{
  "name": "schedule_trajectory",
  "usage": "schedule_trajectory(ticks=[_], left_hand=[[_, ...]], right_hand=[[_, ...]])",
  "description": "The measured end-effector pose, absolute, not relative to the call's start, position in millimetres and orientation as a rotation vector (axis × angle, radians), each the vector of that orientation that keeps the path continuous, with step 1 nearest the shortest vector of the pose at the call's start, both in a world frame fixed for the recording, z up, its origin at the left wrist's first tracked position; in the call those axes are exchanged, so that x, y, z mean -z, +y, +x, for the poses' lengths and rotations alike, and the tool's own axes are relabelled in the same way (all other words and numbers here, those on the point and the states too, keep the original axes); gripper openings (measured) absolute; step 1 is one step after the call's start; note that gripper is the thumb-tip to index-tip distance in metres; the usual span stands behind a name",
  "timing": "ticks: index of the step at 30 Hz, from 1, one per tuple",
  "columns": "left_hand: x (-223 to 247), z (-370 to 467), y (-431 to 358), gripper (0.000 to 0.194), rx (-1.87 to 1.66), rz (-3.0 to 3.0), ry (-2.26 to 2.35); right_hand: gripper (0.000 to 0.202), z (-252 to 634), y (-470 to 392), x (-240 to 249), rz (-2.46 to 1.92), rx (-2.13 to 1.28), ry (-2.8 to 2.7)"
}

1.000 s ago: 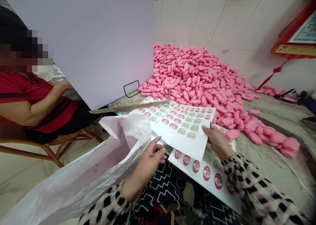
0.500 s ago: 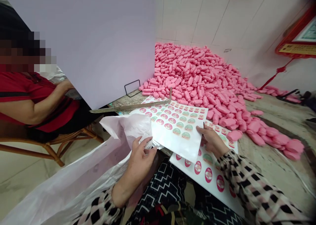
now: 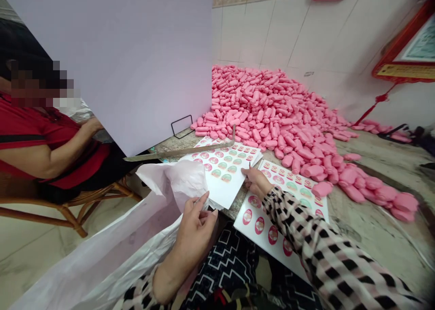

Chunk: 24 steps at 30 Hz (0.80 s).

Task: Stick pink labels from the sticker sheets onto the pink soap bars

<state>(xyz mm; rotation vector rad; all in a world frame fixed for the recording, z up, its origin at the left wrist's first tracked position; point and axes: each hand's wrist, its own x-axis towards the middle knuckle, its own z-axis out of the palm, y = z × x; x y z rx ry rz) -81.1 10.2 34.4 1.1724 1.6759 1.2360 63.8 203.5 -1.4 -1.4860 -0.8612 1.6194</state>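
Note:
My right hand (image 3: 257, 183) pinches the right edge of a white sticker sheet (image 3: 220, 191) that lies on a stack of similar sheets. A small thin dark tip sticks up by its fingers; what it belongs to is hidden. The sheet bears rows of pink and green oval labels. Below my right forearm rests another sticker sheet (image 3: 251, 217), partly covered by the sleeve. My left hand (image 3: 195, 224) is beside the near-left corner of the stack, thumb and fingers apart, against the rim of a large white bag (image 3: 170, 178). A flat metal bar (image 3: 180, 152) with a bent end lies across the stack's far part.
A big heap of pink wrapped pieces (image 3: 265, 106) covers the table's back, trailing right. A tall pale panel (image 3: 136, 65) stands at left beside a black wire stand (image 3: 181, 126). Behind it a person in red (image 3: 44, 138) sits on a cane chair (image 3: 78, 210).
My right hand has moved left with the sticker sheet, which now lies over the stack. More of the sheet at right shows. My left hand has hardly moved.

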Motion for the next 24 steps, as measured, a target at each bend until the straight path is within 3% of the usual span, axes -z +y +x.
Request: schedule_trajectory(ticks=[5,10,13,24], left_hand=[[-29,-82,11,0.051,-1.243,1.200,1.679],[-25,-83,12,0.052,-1.257,1.200,1.654],[-25,-81,12,0.052,-1.284,1.173,1.640],[-20,-83,10,0.051,-1.379,1.144,1.613]], right_hand=[[0.022,51,208,-6,-1.628,-1.644,-0.910],[0.008,69,196,-9,-1.645,-1.659,-1.031],[0.013,72,188,-8,-1.636,-1.653,-1.056],[0.020,76,177,13,-1.579,-1.342,-1.140]])
